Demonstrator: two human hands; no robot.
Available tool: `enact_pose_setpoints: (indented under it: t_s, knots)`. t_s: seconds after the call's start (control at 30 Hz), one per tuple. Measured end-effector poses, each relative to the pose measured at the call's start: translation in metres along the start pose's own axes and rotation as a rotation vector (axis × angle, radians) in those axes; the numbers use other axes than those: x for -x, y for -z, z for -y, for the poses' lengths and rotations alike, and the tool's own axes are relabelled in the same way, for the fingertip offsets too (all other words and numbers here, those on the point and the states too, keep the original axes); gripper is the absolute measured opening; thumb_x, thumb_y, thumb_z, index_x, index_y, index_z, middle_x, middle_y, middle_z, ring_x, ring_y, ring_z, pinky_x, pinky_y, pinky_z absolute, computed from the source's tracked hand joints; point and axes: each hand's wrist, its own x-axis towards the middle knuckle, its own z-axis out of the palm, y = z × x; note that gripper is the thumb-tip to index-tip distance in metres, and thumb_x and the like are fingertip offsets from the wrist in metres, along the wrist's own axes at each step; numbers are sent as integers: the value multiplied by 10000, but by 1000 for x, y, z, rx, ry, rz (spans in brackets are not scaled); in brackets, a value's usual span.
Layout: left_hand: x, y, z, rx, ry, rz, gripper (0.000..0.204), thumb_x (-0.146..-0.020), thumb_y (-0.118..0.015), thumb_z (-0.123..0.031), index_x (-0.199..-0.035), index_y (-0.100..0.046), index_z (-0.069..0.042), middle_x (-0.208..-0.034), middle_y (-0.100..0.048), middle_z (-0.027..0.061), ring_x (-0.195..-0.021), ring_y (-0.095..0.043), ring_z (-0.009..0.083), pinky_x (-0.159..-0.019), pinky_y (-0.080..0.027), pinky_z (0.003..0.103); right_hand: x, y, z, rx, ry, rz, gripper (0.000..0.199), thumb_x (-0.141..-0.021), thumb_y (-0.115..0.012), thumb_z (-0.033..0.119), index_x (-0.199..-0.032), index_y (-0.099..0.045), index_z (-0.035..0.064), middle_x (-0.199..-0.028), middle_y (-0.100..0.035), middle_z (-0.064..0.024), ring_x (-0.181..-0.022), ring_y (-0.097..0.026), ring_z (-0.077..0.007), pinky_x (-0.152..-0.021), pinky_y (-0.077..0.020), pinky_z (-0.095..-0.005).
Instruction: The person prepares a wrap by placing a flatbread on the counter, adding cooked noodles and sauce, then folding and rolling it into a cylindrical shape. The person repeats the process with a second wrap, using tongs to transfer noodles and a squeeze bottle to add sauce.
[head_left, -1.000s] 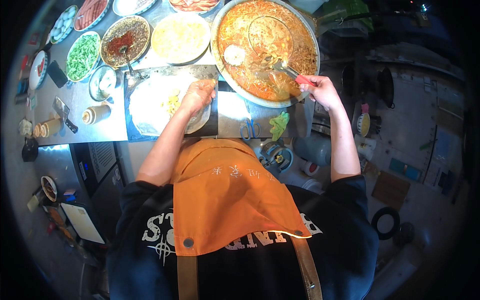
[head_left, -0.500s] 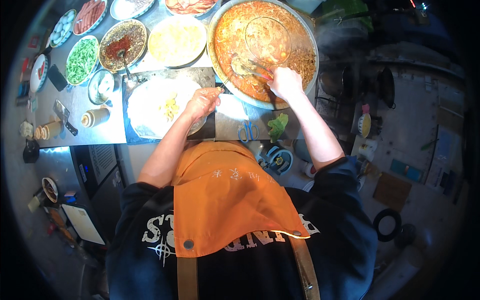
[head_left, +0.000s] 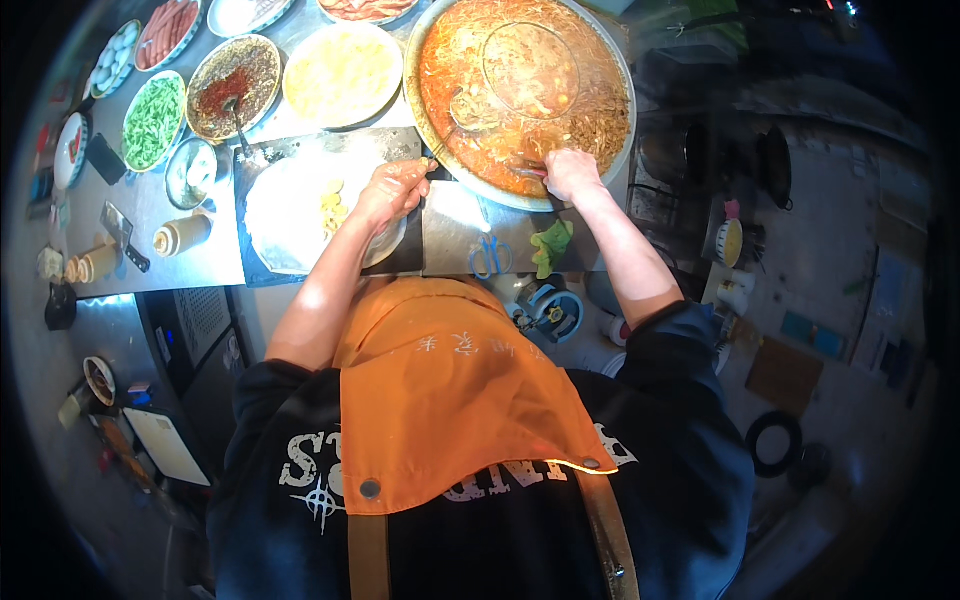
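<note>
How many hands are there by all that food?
2. The left hand is over the dark board, beside the pot; the right hand is over the pot's near side, gripping a tool. No others show.

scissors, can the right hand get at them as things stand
Probably yes: the scissors lie uncovered near the front edge of the table, not far from the right hand. But that hand seems to hold a utensil, so its grip may need freeing first.

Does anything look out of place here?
Perhaps the crumpled green item: it lies loose by the front edge of the counter, beside the blue-handled scissors, outside any dish. I can't tell what it is.
</note>
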Motion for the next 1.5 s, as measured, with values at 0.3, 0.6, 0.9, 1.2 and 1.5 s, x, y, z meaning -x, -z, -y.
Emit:
enact_pose_setpoints:
  t_s: [0.3,0.6,0.9,1.2,1.5]
  knots:
    - [-5,10,5,-111,1,-10,269,-1120,-578,-215,-1271,-716,-41,-765,-626,-9,-522,-418,61,-460,-316,229,75,63,-33,-202,-77,-295,264,-907,-747,256,-1157,-799,189,-956,-782,-141,-952,-754,-344,-852,-599,-468]
    - [-4,8,7,-56,-29,35,236,-1092,-639,-247,-1183,-750,-59,-743,-635,8,-510,-436,69,-464,-323,238,93,95,-20,-398,-99,-436,340,-909,-757,279,-1235,-782,185,-971,-787,-148,-955,-763,-340,-860,-608,-466]
    - [3,7,7,-24,6,53,236,-1079,-663,-248,-1191,-757,-61,-733,-635,20,-504,-449,73,-465,-336,238,59,92,0,-360,-117,-182,426,-869,-825,334,-1231,-767,117,-1004,-790,-149,-1020,-759,-330,-896,-587,-461]
    - [0,-11,-3,-356,-48,22,224,-1085,-599,-233,-1098,-739,-59,-732,-610,-4,-574,-480,79,-523,-391,257,8,71,42,-55,-82,-155,296,-895,-768,326,-1037,-799,68,-975,-780,-202,-991,-767,-375,-865,-610,-478]
    - [-20,-13,-87,-1450,-897,323,217,-975,-606,-79,-768,-631,-19,-666,-594,96,-639,-610,233,-624,-502,406,58,101,37,-43,-182,-444,240,-900,-723,338,-908,-799,110,-807,-756,-182,-778,-768,-369,-707,-618,-480]
